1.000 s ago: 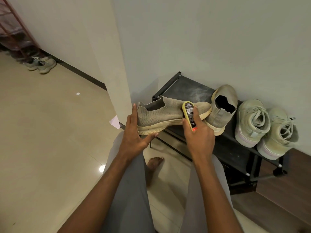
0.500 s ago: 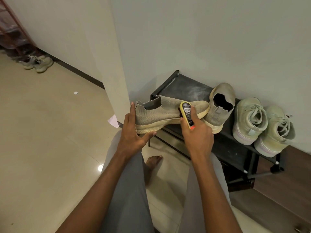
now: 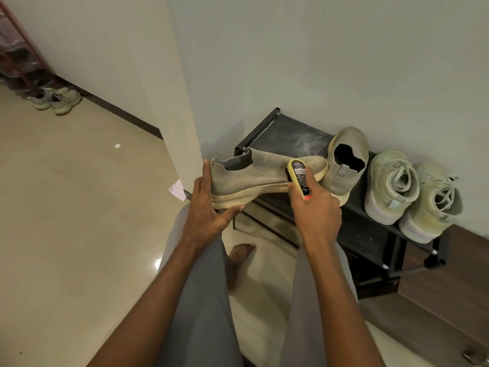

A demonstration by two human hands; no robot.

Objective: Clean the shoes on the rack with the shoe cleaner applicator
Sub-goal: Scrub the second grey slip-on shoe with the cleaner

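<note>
Sneakers (image 3: 57,99), one grey pair, sit on the floor at 10 o'clock beside a reddish rack (image 3: 16,49); paper scrap (image 3: 117,146) lies on the tiles nearer centre. Left hand (image 3: 209,207) holds the heel end of a beige knit slip-on shoe (image 3: 254,178): fingers straight up against the heel, thumb stretched under the sole. Shoe is held level, in the air, in front of the black shoe rack (image 3: 370,234), toe pointing to 3 o'clock. Right hand (image 3: 317,210) grips the yellow shoe cleaner applicator (image 3: 299,176), fingers curled round its body, head pressed to the shoe's side near the toe. Matching slip-on (image 3: 344,165) leans upright on the rack top, at 2 o'clock, touching the held shoe's toe. Pale green lace-up pair (image 3: 412,194) stands at 3 o'clock on the rack top, against the wall.
</note>
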